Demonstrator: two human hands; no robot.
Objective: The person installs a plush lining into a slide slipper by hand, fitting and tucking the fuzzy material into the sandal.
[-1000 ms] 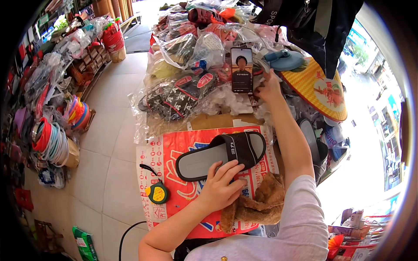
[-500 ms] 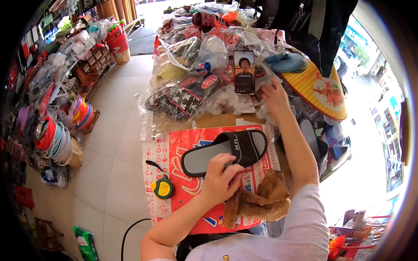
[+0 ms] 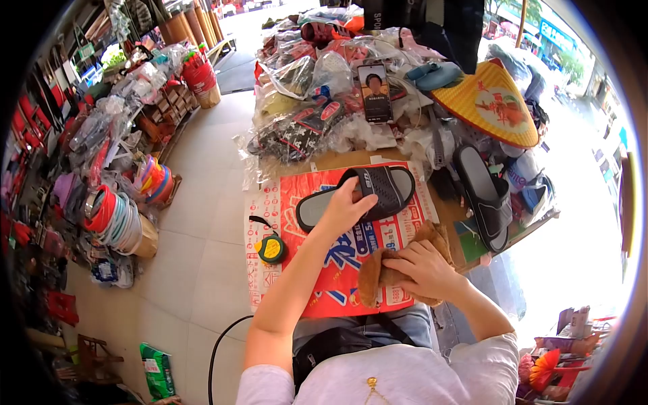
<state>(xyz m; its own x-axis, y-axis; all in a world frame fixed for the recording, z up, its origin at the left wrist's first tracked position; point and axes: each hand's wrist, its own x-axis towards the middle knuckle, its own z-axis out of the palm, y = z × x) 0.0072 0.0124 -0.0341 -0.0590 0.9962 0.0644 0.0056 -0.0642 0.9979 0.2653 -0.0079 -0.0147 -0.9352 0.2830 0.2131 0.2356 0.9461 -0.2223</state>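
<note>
A black slide sandal (image 3: pixel 388 192) with a grey insole lies on the red-and-white printed sheet (image 3: pixel 297 270). My left hand (image 3: pixel 347 208) is closed on its strap, with the fingers tucked into the foot opening and the thumb outside. Close to my body, my right hand (image 3: pixel 424 270) grips a crumpled brown plush cloth (image 3: pixel 378 277), its fingers bent over the top. A matching slide sandal (image 3: pixel 482 199) rests at the table's right side. Left of the sheet's middle sits a yellow-and-green tape measure (image 3: pixel 271 249) with a black strap.
Behind the sheet, a phone (image 3: pixel 375 94) leans on a pile of plastic-wrapped footwear (image 3: pixel 304 128). A yellow conical hat (image 3: pixel 489 104) and blue slippers (image 3: pixel 435 75) lie at the back right. Stacked goods (image 3: pixel 115 216) line the left side, and a green packet (image 3: pixel 157 371) is on the floor.
My right hand has come back from beside the phone onto the brown cloth. My left hand has moved from the sandal's insole edge to its strap. The camera view has shifted.
</note>
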